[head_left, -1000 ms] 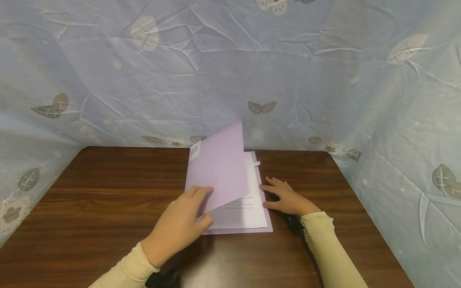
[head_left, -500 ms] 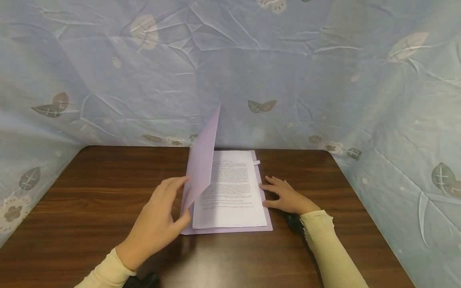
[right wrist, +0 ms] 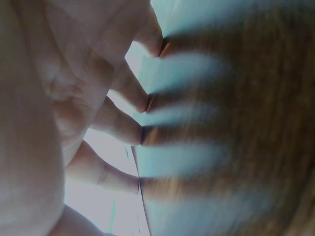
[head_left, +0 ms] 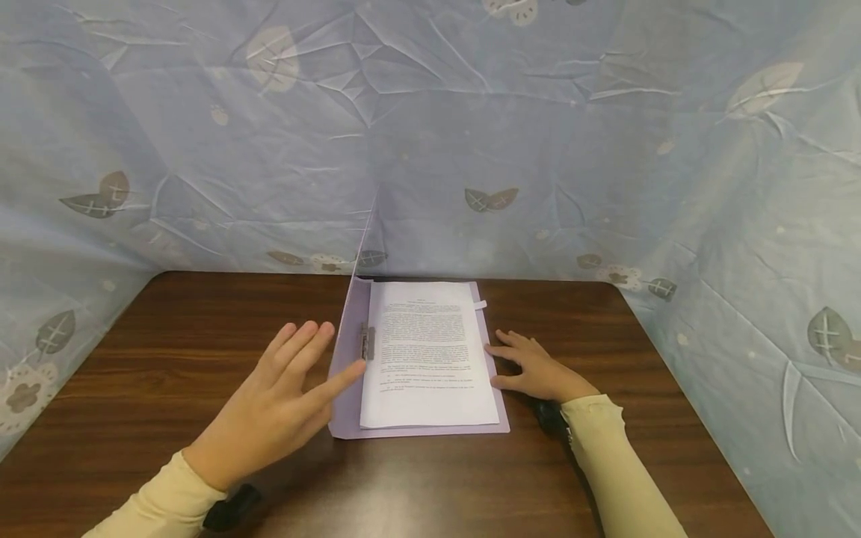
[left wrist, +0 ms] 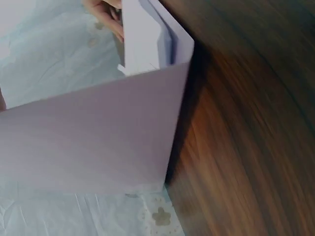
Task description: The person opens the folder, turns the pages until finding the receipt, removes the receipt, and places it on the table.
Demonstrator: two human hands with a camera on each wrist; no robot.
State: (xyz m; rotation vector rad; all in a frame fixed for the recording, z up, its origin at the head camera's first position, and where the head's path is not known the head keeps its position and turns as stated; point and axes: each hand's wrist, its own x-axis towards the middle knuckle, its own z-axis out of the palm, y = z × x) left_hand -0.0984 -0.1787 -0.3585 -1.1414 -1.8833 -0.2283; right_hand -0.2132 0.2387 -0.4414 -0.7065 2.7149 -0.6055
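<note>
A lilac folder (head_left: 347, 409) lies opened out on the table, its front cover (left wrist: 98, 137) standing nearly upright and seen edge-on from the head. Printed sheets (head_left: 430, 407) fill its right side, beside a metal clip (head_left: 367, 342) near the spine. My left hand (head_left: 272, 403) is spread at the cover's near side, fingers extended and thumb reaching over toward the clip. In the left wrist view only a bit of a finger shows at the left edge. My right hand (head_left: 531, 371) rests with spread fingers at the folder's right edge, its fingertips down on the tabletop in the right wrist view.
A brown wood-grain table (head_left: 235, 321) carries the folder. Behind it and on both sides hangs a pale blue patterned cloth (head_left: 430, 134). A small white tab (head_left: 480, 305) sticks out from the folder's right side.
The cover has swung up and leftward from over the sheets to nearly upright, baring the page and clip. My left hand has moved left with it and spread its fingers; the right hand stays.
</note>
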